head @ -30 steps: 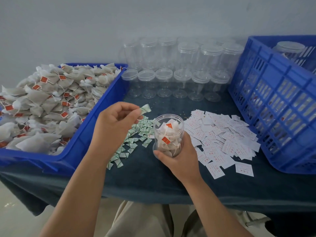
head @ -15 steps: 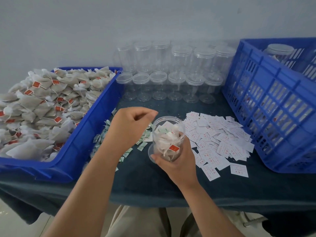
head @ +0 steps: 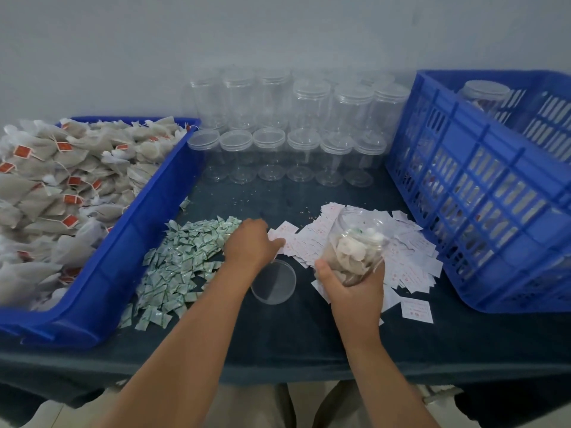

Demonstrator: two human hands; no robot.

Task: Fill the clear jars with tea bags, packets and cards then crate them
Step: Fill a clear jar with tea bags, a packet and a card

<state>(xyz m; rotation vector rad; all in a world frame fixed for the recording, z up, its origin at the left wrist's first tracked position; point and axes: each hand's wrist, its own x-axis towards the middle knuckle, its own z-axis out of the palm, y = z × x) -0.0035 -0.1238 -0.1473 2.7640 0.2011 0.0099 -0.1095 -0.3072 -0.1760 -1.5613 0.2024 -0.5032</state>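
Entry 1. We list a clear plastic jar, mouth open and tilted away from us, packed with pale tea bags. It is held over the heap of white printed paper cards, right of centre on the dark cloth-covered table. The right hand grips its lower part, thumb on the left wall and fingers wrapped round the right.

Entry 2. The left hand is back up, its fingers bent down onto the left edge of the cards. We cannot tell whether they pinch one.

Entry 3. A round clear plastic lid lies flat on the cloth, partly under the left wrist.

Entry 4. A heap of small green-and-white packets lies left of that hand, beside the tray.

Entry 5. A shallow blue plastic tray stands far left, heaped with red-tagged tea bags.

Entry 6. We count two rows of empty clear lidded jars at the back by the wall.

Entry 7. A blue slatted plastic crate stands far right, with one capped jar visible at its far side.
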